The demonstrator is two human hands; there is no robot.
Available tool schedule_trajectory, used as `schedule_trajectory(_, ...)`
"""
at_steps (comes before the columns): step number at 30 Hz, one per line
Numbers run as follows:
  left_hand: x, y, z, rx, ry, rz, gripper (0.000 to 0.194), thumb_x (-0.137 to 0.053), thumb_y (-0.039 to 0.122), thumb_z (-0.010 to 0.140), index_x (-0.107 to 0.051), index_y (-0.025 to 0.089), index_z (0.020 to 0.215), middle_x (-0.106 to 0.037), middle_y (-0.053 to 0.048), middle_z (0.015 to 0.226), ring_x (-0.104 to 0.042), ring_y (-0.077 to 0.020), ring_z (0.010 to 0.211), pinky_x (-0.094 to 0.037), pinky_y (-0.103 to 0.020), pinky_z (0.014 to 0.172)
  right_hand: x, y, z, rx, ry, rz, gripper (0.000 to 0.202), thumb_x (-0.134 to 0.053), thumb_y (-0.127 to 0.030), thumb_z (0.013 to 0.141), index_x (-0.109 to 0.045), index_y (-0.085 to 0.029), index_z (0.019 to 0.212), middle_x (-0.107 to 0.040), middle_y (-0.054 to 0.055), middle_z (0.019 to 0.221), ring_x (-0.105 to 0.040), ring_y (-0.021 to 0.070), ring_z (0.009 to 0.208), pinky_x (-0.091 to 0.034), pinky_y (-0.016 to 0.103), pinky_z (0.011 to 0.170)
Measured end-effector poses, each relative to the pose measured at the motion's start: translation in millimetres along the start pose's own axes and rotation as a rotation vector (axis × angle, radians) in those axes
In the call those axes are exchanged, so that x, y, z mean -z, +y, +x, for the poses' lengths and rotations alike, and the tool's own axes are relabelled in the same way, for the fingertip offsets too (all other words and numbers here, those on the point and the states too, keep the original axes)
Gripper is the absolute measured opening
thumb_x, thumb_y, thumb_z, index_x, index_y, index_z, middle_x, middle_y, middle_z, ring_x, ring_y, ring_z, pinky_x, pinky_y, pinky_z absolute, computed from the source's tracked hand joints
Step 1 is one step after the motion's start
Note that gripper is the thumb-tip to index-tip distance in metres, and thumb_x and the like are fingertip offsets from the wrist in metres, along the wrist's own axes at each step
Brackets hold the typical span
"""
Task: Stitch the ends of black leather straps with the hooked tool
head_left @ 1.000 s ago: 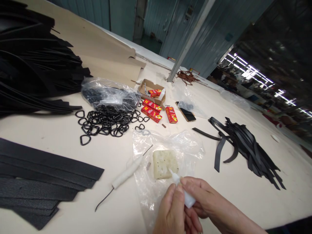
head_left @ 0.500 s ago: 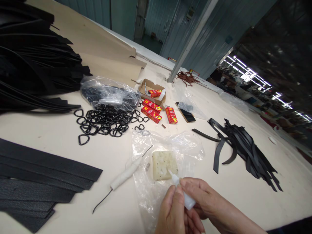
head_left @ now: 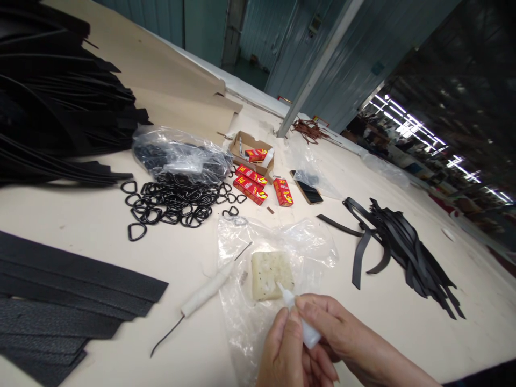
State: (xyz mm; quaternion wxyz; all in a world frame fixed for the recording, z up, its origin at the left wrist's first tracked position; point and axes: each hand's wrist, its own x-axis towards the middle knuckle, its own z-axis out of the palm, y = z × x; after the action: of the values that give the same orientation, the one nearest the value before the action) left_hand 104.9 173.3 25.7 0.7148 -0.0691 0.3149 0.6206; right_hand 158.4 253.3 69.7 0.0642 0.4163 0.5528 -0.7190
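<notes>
A small white glue bottle (head_left: 309, 332) with a pointed nozzle is pinched between the fingers of both my hands. My left hand (head_left: 284, 349) closes on it from the left and my right hand (head_left: 332, 328) from the right. The nozzle tip points up and left, at the lower right part of a yellowish square block (head_left: 272, 274); whether it touches the block I cannot tell. The block lies on a clear plastic bag (head_left: 242, 338). Left of the block is a hooked tool with a white wrapped handle (head_left: 207, 290), its thin tip resting over the bag.
Black D-rings (head_left: 177, 201) are heaped before a plastic bag (head_left: 181, 153) of more. Red glue boxes (head_left: 250, 191) lie by a cardboard box (head_left: 271, 165) and a phone (head_left: 308, 188). Black straps lie left (head_left: 72, 285), far left (head_left: 60, 97) and right (head_left: 403, 247). A metal post (head_left: 314, 75) stands behind.
Almost nothing differs. The view has shifted very slightly, and both hands keep their hold on the glue bottle above the block's lower edge.
</notes>
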Motion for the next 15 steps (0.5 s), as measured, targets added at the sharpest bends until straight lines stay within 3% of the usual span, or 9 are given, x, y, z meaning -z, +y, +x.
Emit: schedule_trajectory(15, 5.4, -3.1, 2.1, 0.023, 0.023, -0.002, 0.060, -0.052, 0.062, 0.074, -0.047, 0.012, 0.107, -0.056, 0.001, 0.047, -0.049, -0.0116, 0.037, -0.033, -0.020, 0.040, 2.9, 5.5, 2.0, 0.015, -0.002, -0.014, 0.061, -0.040, -0.064, 0.083, -0.047, -0.013, 0.051, -0.046, 0.000, 0.036, -0.046, 0.0081, 0.034, -0.034, 0.016, 0.037)
